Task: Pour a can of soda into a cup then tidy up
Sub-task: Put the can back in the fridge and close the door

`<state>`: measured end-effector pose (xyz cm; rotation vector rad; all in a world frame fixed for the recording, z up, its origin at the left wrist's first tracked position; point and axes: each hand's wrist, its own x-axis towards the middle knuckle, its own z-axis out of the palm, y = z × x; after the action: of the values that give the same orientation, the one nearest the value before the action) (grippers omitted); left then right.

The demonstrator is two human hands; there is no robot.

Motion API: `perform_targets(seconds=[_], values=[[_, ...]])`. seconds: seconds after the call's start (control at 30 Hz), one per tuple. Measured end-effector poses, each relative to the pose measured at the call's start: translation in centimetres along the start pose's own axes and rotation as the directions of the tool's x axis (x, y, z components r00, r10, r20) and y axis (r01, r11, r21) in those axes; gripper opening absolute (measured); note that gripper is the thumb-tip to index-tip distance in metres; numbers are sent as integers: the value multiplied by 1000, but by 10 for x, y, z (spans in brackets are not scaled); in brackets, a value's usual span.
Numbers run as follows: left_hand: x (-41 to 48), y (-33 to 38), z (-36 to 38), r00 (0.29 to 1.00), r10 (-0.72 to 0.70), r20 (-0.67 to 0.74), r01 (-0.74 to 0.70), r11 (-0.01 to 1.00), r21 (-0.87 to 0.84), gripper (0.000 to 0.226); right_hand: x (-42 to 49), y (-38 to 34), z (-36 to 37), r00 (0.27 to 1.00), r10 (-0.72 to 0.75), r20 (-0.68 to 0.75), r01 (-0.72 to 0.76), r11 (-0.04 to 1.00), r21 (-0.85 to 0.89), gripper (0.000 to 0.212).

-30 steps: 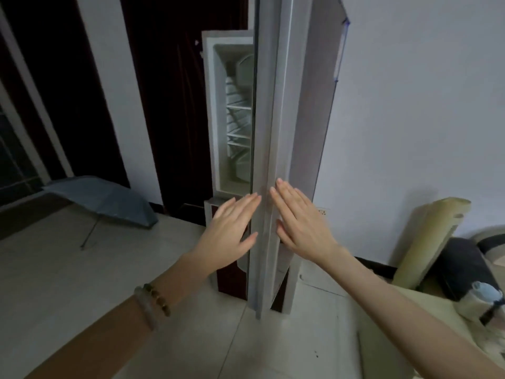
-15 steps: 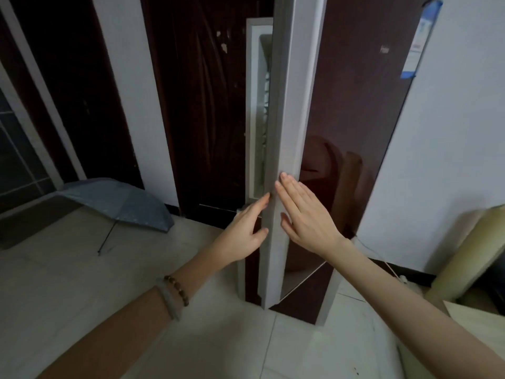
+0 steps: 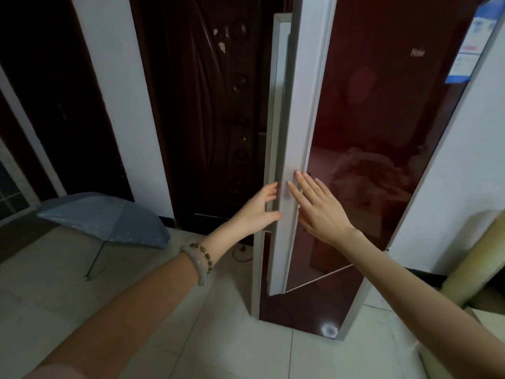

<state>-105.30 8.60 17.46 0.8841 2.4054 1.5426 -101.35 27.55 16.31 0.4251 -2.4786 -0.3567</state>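
**A:** While the right hand (image 3: 319, 212) lies against the fridge door (image 3: 382, 119), what is its grip like?

**B:** Released. The fingers are straight and slightly spread, with their tips on the door's white side edge and the palm over the glossy dark-red front. It clasps nothing.

**A:** And the left hand (image 3: 255, 212)?

**B:** Loose as well. Its fingers stretch towards that same white edge from the other side, and the thumb touches the edge lower down. I see nothing curled round the door.

**A:** How does the door stand?

**B:** Ajar, with a narrow gap between it and the pale cabinet frame (image 3: 272, 105) on its left. Under it a lower dark-red panel (image 3: 314, 305) runs down to the floor.

**A:** Anything on the door itself?

**B:** A blue-and-white label (image 3: 470, 45) at its upper right corner, and a faint brand mark just beside that.

**A:** And further out?

**B:** Two bracelets (image 3: 200, 261) circle the left wrist, one pale and one beaded. An open grey-blue umbrella (image 3: 103, 217) lies on the pale tiled floor (image 3: 164, 310), well to the left. A dark wooden door (image 3: 205, 105) stands behind the fridge, and a beige roll (image 3: 475, 258) leans by the white wall at the right.
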Motion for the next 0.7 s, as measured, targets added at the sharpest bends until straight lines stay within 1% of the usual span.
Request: perform_targets(seconds=[0.13, 0.33, 0.53, 0.7], values=[[32, -20, -28, 1000, -3, 16, 4, 999, -51, 76, 35, -1, 26, 1000, -3, -8, 2, 1000, -23, 82], [97, -56, -74, 996, 46, 82, -42, 998, -45, 72, 88, 14, 73, 998, -35, -49, 33, 999, -40, 82], [170, -90, -110, 988, 50, 149, -42, 998, -56, 73, 145, 20, 127, 993, 67, -95, -67, 998, 0, 76], [218, -106, -123, 982, 43, 184, -27, 996, -89, 76, 181, 33, 157, 992, 103, -72, -106, 994, -37, 71]])
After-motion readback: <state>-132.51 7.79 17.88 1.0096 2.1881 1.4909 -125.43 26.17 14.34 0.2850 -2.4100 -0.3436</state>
